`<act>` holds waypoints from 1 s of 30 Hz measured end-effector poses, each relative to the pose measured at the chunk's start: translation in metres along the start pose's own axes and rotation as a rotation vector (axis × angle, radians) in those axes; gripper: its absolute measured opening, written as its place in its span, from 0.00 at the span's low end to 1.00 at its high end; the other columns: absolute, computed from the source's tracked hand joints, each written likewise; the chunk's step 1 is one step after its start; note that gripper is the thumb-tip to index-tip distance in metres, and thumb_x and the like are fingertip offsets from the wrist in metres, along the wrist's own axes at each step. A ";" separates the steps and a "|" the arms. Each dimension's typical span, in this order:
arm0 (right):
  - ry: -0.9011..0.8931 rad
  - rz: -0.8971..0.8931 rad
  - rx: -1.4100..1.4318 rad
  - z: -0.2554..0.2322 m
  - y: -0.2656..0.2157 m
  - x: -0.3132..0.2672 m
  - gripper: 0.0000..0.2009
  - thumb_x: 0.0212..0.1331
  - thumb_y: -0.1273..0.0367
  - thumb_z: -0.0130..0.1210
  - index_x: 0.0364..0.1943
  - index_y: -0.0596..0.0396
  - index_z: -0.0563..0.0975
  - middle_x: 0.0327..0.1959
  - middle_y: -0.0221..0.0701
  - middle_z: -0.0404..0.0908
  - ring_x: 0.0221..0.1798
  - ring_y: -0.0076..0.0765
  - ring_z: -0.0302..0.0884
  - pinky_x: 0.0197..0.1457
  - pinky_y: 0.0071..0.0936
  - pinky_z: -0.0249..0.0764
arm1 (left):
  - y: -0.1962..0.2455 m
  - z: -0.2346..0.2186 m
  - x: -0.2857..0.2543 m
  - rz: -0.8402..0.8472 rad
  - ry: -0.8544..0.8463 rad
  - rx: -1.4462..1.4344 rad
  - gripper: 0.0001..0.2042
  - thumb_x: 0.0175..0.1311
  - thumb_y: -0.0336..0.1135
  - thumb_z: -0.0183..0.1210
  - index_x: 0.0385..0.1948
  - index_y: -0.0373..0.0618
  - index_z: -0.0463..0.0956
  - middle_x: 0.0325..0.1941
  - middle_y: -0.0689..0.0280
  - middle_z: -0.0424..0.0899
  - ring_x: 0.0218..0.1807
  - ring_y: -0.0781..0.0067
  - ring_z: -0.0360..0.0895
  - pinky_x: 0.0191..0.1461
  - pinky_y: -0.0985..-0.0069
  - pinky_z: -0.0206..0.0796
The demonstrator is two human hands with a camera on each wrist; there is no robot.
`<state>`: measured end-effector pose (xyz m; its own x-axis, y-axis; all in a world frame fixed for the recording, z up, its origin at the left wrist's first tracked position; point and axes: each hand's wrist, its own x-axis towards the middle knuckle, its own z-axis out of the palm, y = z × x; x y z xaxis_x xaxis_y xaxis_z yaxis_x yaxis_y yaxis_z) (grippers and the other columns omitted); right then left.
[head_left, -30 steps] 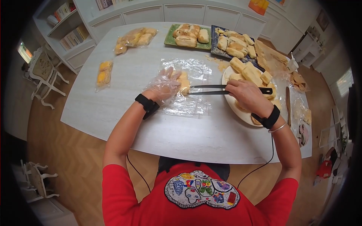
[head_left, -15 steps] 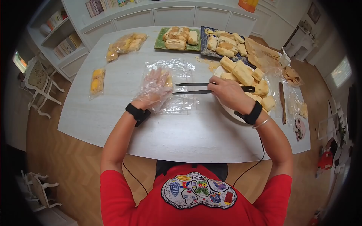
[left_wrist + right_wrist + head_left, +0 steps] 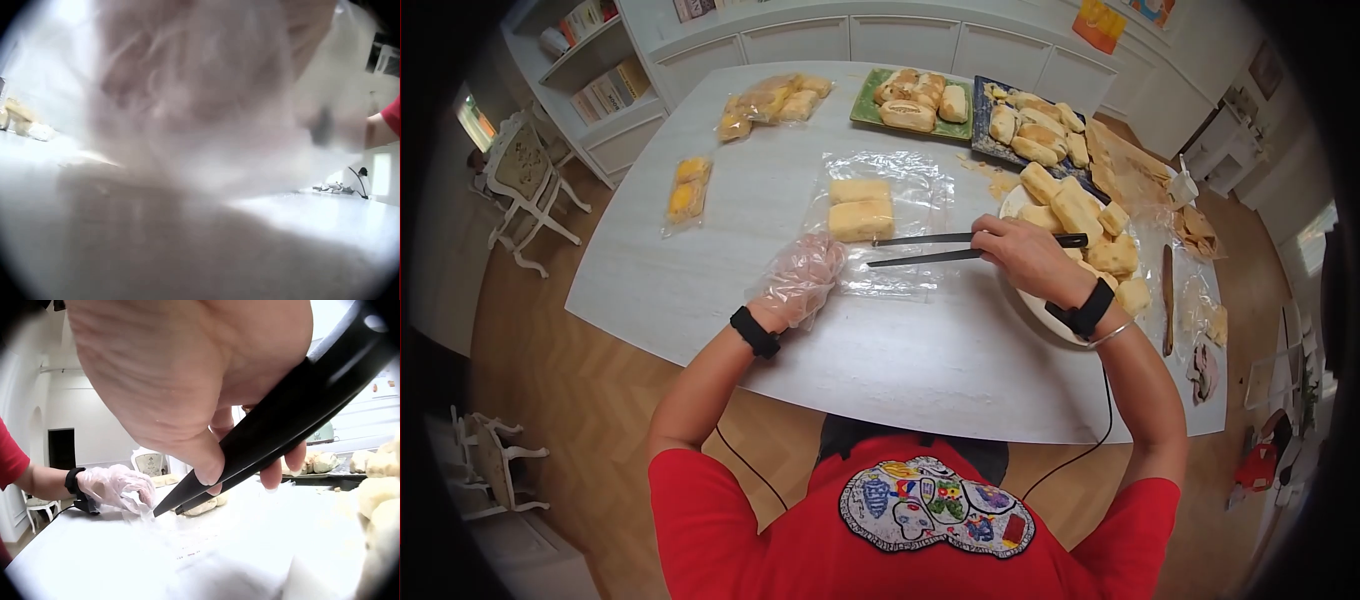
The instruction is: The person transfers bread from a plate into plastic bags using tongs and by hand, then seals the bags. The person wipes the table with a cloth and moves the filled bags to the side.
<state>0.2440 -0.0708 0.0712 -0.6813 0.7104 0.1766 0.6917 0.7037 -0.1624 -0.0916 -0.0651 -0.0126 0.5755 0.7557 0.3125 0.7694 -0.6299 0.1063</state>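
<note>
In the head view, two pale bread rolls lie side by side on a clear plastic bag spread on the table. My left hand, in a loose clear plastic glove, has its fingers curled at the bag's near left edge. The left wrist view is blurred by that glove. My right hand is bare and grips black tongs. Their arms are spread apart, one tip by the lower edge of the front roll, the other over the bag. The right wrist view shows the tong tips close to the gloved fingers.
A white plate piled with rolls sits under my right forearm. Behind stand a green tray and a dark blue tray of bread. Bagged rolls lie at back left, one packed pair nearer. A brown stick lies right.
My left hand has slid off the rolls toward me, to the bag's near left edge, uncovering both rolls. The tongs stay near the rolls, their arms now further apart. The head view has shifted.
</note>
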 end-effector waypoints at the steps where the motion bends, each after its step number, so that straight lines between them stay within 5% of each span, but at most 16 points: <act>1: -0.002 -0.023 -0.003 0.002 0.000 0.004 0.03 0.59 0.73 0.55 0.36 0.56 0.74 0.44 0.32 0.75 0.44 0.45 0.76 0.45 0.38 0.72 | -0.003 0.006 0.001 -0.001 0.004 -0.001 0.09 0.60 0.32 0.55 0.40 0.42 0.73 0.42 0.55 0.75 0.46 0.53 0.74 0.50 0.60 0.69; 6: 0.007 -0.059 -0.002 0.022 0.000 0.024 0.03 0.60 0.74 0.52 0.37 0.56 0.74 0.44 0.33 0.74 0.43 0.46 0.76 0.45 0.40 0.72 | -0.007 0.011 0.002 0.098 -0.009 -0.041 0.05 0.59 0.27 0.52 0.36 0.42 0.73 0.35 0.56 0.75 0.41 0.52 0.74 0.44 0.61 0.69; 10: 0.000 0.078 -0.081 0.033 -0.009 0.038 0.04 0.62 0.72 0.52 0.38 0.57 0.75 0.45 0.34 0.74 0.44 0.47 0.76 0.45 0.41 0.73 | -0.003 0.007 0.002 0.081 -0.008 -0.062 0.05 0.58 0.26 0.51 0.35 0.43 0.74 0.35 0.56 0.75 0.41 0.52 0.75 0.43 0.61 0.69; 18: 0.001 0.054 0.005 0.036 -0.013 0.041 0.04 0.62 0.71 0.53 0.39 0.55 0.76 0.47 0.33 0.74 0.44 0.47 0.76 0.45 0.41 0.73 | -0.006 0.008 0.005 0.076 0.017 -0.111 0.05 0.58 0.29 0.52 0.34 0.44 0.74 0.38 0.59 0.76 0.42 0.53 0.75 0.45 0.62 0.70; 21: 0.000 0.041 -0.013 0.013 -0.011 0.019 0.04 0.61 0.71 0.54 0.38 0.55 0.76 0.49 0.32 0.73 0.44 0.46 0.76 0.46 0.40 0.73 | 0.016 -0.026 0.013 -0.089 -0.089 -0.087 0.07 0.58 0.31 0.55 0.37 0.45 0.75 0.38 0.59 0.79 0.44 0.54 0.77 0.47 0.61 0.72; 23: 0.005 0.055 -0.031 -0.010 -0.010 -0.003 0.04 0.61 0.71 0.55 0.38 0.55 0.76 0.50 0.31 0.73 0.45 0.45 0.77 0.46 0.39 0.73 | -0.015 0.004 0.019 0.071 -0.045 -0.002 0.07 0.60 0.34 0.56 0.38 0.47 0.76 0.40 0.59 0.78 0.46 0.54 0.77 0.48 0.61 0.71; 25: 0.025 0.080 -0.034 -0.031 -0.012 -0.027 0.03 0.59 0.72 0.54 0.35 0.55 0.76 0.47 0.32 0.73 0.44 0.43 0.77 0.45 0.39 0.72 | -0.016 -0.001 0.028 0.019 0.198 -0.087 0.08 0.61 0.36 0.56 0.40 0.49 0.77 0.42 0.59 0.78 0.47 0.54 0.77 0.49 0.60 0.71; 30: 0.099 0.337 -0.221 -0.105 -0.007 -0.083 0.05 0.56 0.75 0.54 0.36 0.58 0.75 0.47 0.31 0.75 0.45 0.44 0.77 0.44 0.37 0.73 | -0.021 0.002 0.069 -0.016 0.170 -0.051 0.10 0.61 0.39 0.57 0.42 0.51 0.78 0.44 0.60 0.79 0.48 0.54 0.77 0.49 0.61 0.71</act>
<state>0.3207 -0.1356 0.1601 -0.3895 0.8883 0.2433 0.9141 0.4052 -0.0164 -0.0674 0.0005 0.0047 0.5044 0.7275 0.4651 0.7608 -0.6292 0.1591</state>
